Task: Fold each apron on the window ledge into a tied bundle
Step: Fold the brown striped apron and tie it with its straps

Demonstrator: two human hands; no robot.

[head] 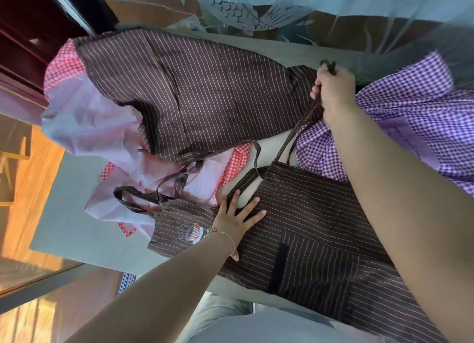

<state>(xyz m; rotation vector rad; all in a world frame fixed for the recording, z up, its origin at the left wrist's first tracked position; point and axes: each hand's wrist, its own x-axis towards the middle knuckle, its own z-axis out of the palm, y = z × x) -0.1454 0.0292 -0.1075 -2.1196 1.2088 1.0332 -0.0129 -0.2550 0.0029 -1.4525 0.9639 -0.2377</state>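
Four aprons on ledge (84, 240), none bundled yet, all folding left to do. Near brown apron (320, 240) spread flat, thin striped cloth. Left hand (237, 218) pressing its bib, fingers splayed straight. Right hand (333, 91) fisted round tie (295, 132), pulling taut. Behind: second brown apron (192, 91), pink apron (84, 127), purple apron (410, 117), gingham, crumpled.

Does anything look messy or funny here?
Yes, a bit messy. The pink apron lies crumpled under a brown striped apron, and the purple checked apron is bunched up. The right hand pulls a brown strap tight while the left hand presses the near brown apron flat.
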